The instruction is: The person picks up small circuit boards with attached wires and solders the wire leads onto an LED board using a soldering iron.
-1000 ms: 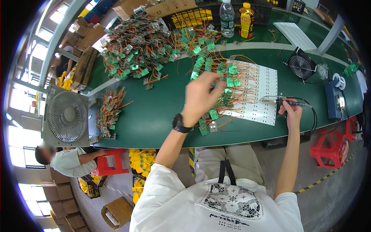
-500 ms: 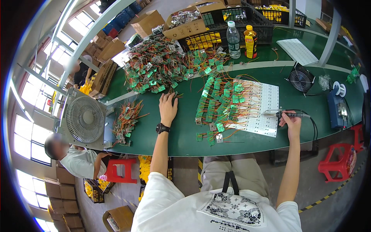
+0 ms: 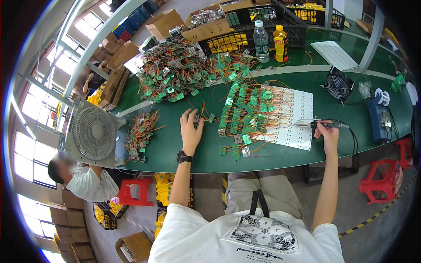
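My left hand (image 3: 191,135) is over the green bench just in front of a large heap of wired circuit boards (image 3: 173,72). Between its thumb and fingers is the metal part of a wired circuit board (image 3: 211,118), whose orange wires and green end stick out to the right. In my right hand (image 3: 328,135) is a soldering iron (image 3: 326,125), its tip pointing left over a white perforated board (image 3: 302,105). Rows of green circuit boards (image 3: 237,116) lie along the left of that white board, their orange and red wires running across onto it.
A smaller pile of wired boards (image 3: 141,136) lies left, by a grey fan (image 3: 94,133). A bottle of water (image 3: 261,44), a yellow-capped bottle (image 3: 280,46) and black crates (image 3: 294,26) stand behind. Right are a small black fan (image 3: 338,87) and a blue soldering station (image 3: 378,118).
My left hand has drawn back slightly from the heap, bringing a wired circuit board with it. My right hand keeps the soldering iron over the white board, almost unmoved.
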Tool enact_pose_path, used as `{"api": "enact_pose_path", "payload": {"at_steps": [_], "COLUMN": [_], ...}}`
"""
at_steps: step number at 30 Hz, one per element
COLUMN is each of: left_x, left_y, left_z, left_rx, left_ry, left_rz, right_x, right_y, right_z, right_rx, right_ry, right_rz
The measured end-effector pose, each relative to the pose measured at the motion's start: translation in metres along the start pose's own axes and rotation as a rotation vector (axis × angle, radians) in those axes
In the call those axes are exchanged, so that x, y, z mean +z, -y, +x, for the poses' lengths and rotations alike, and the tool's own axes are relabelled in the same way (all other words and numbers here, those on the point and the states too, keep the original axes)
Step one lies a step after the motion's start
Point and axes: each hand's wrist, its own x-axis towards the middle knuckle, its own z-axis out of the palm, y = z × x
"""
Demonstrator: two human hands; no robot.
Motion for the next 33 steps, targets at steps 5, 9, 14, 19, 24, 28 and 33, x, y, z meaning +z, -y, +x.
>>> {"api": "enact_pose_path", "payload": {"at_steps": [5, 9, 14, 19, 24, 28, 33], "left_x": [0.006, 0.002, -0.005, -0.017, -0.028, -0.030, -0.044], "left_y": [0.033, 0.045, 0.044, 0.036, 0.037, 0.039, 0.048], "left_z": [0.010, 0.014, 0.013, 0.024, 0.034, 0.023, 0.004], "left_rx": [-0.144, -0.304, -0.422, -0.576, -0.597, -0.630, -0.411], "left_ry": [0.187, 0.272, 0.189, 0.023, -0.099, -0.151, -0.443], "left_rz": [-0.166, -0.348, -0.450, -0.835, -1.017, -1.012, -0.922], "right_x": [0.004, 0.002, 0.001, 0.003, 0.001, 0.002, 0.002], "right_y": [0.002, 0.001, -0.002, 0.002, 0.001, 0.000, -0.002], "right_z": [-0.001, 0.002, 0.003, 0.002, 0.002, 0.001, 0.003], "right_rx": [-0.005, -0.011, -0.004, -0.017, -0.009, 0.004, 0.003], "right_ry": [0.001, -0.009, -0.015, -0.025, -0.029, -0.042, -0.033], "right_rz": [-0.014, -0.018, -0.017, -0.037, -0.040, -0.034, -0.007]}}
